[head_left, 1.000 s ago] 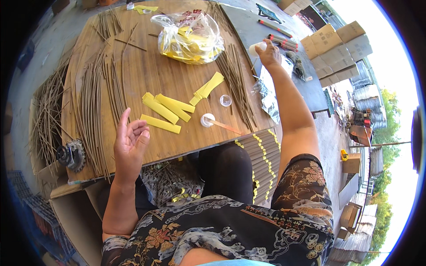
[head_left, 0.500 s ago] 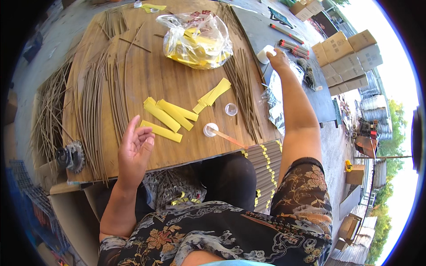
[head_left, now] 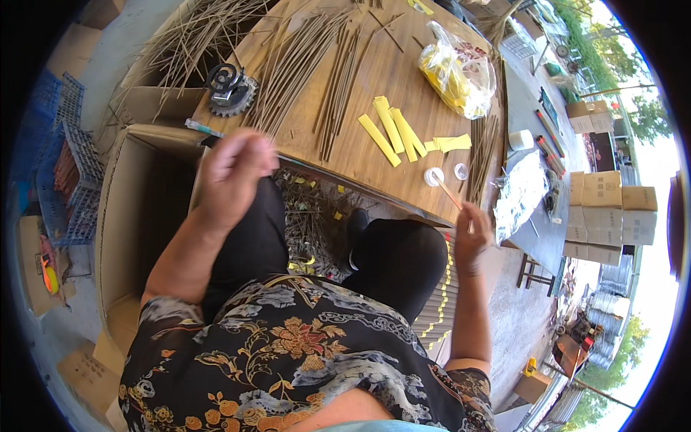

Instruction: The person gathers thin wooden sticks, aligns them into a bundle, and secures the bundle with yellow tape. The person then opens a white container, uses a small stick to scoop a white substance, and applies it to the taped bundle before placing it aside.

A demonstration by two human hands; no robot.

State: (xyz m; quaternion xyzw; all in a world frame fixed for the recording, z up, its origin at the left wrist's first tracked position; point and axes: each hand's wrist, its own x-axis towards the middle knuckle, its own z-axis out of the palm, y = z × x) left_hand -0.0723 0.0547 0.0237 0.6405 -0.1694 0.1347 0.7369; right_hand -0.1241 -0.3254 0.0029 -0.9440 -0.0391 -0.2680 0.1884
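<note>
My left hand (head_left: 234, 173) is raised and blurred over the near edge of the wooden table (head_left: 360, 162), just short of the long thin brown sticks (head_left: 302, 65). Its fingers look loosely curled, and I cannot tell whether it holds anything. At the table's right near corner my right hand (head_left: 471, 234) is closed at the end of a thin orange stick (head_left: 448, 193). The stick's other end rests on a small white lid (head_left: 434, 176). A clear lid (head_left: 461, 171) lies beside it. Yellow paper strips (head_left: 392, 129) lie mid-table.
A plastic bag of yellow things (head_left: 457, 68) lies at the far side. A metal toothed wheel (head_left: 230, 90) sits at the left edge. An open cardboard box (head_left: 137, 209) and blue crates (head_left: 65, 165) stand to my left. Stacked cartons (head_left: 604, 209) and a crumpled clear sheet (head_left: 522, 191) are on the right.
My right hand has drawn back from the far right of the table to the orange stick by the white lid. My left hand has lifted toward the brown sticks. My view has swung left.
</note>
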